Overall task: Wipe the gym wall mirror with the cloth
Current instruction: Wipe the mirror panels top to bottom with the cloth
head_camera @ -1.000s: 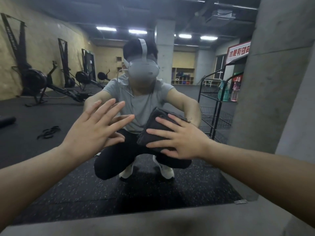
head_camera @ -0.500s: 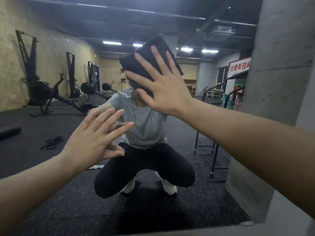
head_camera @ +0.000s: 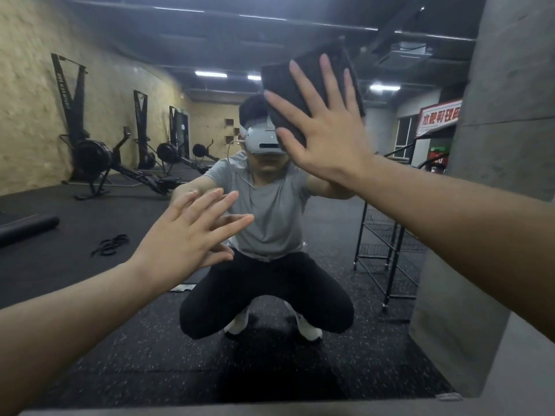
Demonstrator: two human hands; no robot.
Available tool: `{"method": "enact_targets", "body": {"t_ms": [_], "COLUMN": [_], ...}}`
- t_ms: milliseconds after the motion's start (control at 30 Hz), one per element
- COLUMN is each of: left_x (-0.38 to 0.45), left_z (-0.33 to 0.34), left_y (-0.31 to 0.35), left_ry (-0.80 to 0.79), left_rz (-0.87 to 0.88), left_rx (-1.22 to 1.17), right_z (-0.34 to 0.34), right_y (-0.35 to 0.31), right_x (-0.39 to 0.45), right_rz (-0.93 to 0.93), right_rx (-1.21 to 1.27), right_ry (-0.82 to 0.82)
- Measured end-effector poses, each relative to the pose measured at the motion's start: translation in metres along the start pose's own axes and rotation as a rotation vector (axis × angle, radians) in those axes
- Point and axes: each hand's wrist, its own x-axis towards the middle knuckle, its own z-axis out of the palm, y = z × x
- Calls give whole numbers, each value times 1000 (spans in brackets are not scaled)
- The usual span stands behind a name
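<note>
The wall mirror (head_camera: 126, 340) fills most of the view and reflects a squatting person and the gym behind. A dark folded cloth (head_camera: 286, 85) lies flat on the glass, upper centre-right. My right hand (head_camera: 324, 124) presses it against the mirror with straight, spread fingers. Lower and to the left, my left hand (head_camera: 186, 238) rests flat on the glass with its fingers straight and spread, holding nothing.
A grey concrete pillar (head_camera: 504, 145) borders the mirror on the right, and a grey ledge (head_camera: 270, 408) runs along its bottom edge. Reflected in the glass are rowing machines (head_camera: 99, 163), a black wire rack (head_camera: 387, 259) and black rubber flooring.
My right hand has swept the cloth up from waist height to the upper mirror, then rightward. The left hand has stayed pressed on the glass.
</note>
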Motion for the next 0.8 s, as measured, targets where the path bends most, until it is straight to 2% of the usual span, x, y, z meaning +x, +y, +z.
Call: {"method": "enact_targets", "body": {"t_ms": [133,233,367,567,800], "left_x": [-13,-31,-56,-103,-117], "left_z": [2,8,21,48,74], "left_y": [7,22,54,115,184], "left_ry": [38,71,50,-38,-106], "left_rz": [-16,-38,-35,98,248], "left_rx": [-9,-42,-81,-112,-102], "right_z": [7,17,31,57,66], "right_y": [-25,-44,-79,-119,-120], "right_x": [-6,-70,-171,-296,-401], "right_rz": [-128,-302,-440,-659,-765], "right_rx": [-23,18,85,104,65], "right_ry": [-22,-102,-206,-317,-372]}}
